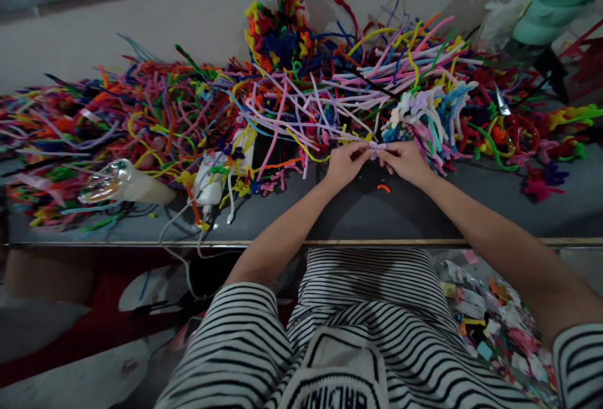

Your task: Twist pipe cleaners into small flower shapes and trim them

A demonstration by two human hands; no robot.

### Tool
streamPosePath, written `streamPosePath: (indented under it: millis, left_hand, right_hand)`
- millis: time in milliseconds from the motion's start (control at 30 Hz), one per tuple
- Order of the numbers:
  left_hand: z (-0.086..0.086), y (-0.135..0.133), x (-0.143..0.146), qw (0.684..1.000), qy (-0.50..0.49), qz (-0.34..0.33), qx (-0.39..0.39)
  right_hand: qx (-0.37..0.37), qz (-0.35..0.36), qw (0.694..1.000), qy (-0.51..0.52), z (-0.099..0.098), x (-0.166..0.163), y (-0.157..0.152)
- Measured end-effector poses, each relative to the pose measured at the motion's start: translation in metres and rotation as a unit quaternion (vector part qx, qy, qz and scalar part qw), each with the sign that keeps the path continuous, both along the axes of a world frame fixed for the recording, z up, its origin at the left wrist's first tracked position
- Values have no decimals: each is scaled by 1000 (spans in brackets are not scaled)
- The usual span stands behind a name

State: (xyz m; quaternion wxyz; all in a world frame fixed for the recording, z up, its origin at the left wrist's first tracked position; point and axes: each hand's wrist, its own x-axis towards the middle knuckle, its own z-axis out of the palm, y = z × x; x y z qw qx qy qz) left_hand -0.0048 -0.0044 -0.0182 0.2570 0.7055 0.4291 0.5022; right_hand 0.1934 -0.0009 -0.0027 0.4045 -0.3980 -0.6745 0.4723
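Between my two hands, above the dark table [400,214], is a small lilac pipe-cleaner flower [375,146]. My left hand [347,161] pinches it from one side between thumb and forefinger. From the other side my right hand [406,161] grips it the same way, so the fingertips almost meet. A short orange pipe-cleaner piece [384,188] lies on the table just below my hands. Right behind my right hand sits a bunch of white, blue and lilac pipe-cleaner shapes [431,114].
A long heap of coloured pipe cleaners [155,101] lines the wall. Scissors [506,123] lie at the right, near a green container [549,16]. Toward the left are a white power strip [210,179] with cables and a clear-wrapped roll [146,186]. Scraps [499,315] litter the floor.
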Motion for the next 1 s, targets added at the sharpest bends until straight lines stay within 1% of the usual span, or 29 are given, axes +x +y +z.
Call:
streamPosePath:
  millis: [67,233,333,433,600,800,1000]
  left_hand:
    - [-1,0,0,1000,0,4,-6]
    - [1,-2,1,1000,8,10,-12]
    - [3,-4,3,999,30,14,-6]
    - [5,-7,4,999,45,2,-7]
    - [5,-6,5,1000,24,-19,-1]
    - [5,-6,5,999,-18,-29,-29]
    - [-3,0,5,998,-32,-38,-45]
  right_hand:
    - [-2,1,1000,-4,0,0,0]
    - [47,-1,998,-44,1,2,3]
    - [52,12,996,-65,0,2,4]
    - [65,26,994,-88,-3,2,3]
    - [87,47,991,-95,-7,0,4]
    - [73,27,994,-71,-10,-2,2]
    - [47,34,998,-38,-12,-3,1]
